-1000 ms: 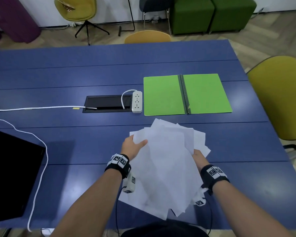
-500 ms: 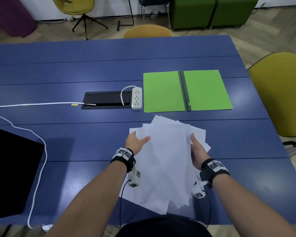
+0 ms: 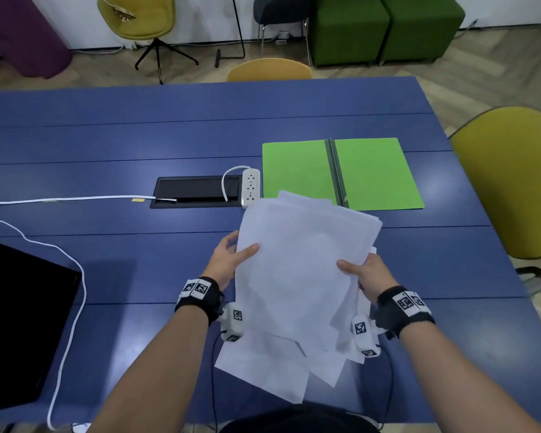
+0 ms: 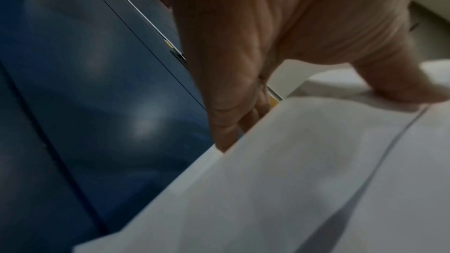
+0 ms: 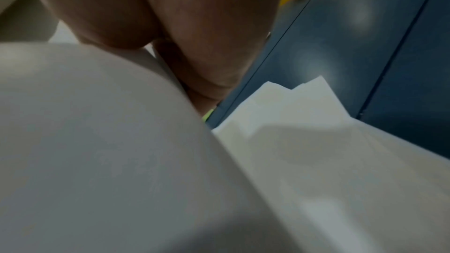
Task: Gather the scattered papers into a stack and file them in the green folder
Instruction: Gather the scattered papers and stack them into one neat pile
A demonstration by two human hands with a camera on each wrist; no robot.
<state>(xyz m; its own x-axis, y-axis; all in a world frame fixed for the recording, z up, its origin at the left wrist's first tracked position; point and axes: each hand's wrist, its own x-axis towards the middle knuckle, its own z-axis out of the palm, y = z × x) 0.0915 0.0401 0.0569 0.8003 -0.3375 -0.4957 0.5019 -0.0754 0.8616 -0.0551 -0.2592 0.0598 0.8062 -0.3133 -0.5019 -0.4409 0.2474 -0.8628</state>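
A loose, uneven bundle of white papers is held above the blue table between both hands. My left hand grips the bundle's left edge, thumb on top and fingers underneath. My right hand grips the right edge the same way. The sheets fan out unevenly, and several corners stick out at the near and right sides. The green folder lies open and flat beyond the bundle; the papers' far corner overlaps its near edge in the head view.
A white power strip and a black cable hatch lie left of the folder, with a white cable running to the left. A black screen sits at the near left. A yellow chair stands at the right.
Both hands have drawn the papers into a tighter bundle and lifted it forward toward the folder. The right thumb has come onto the top sheet.
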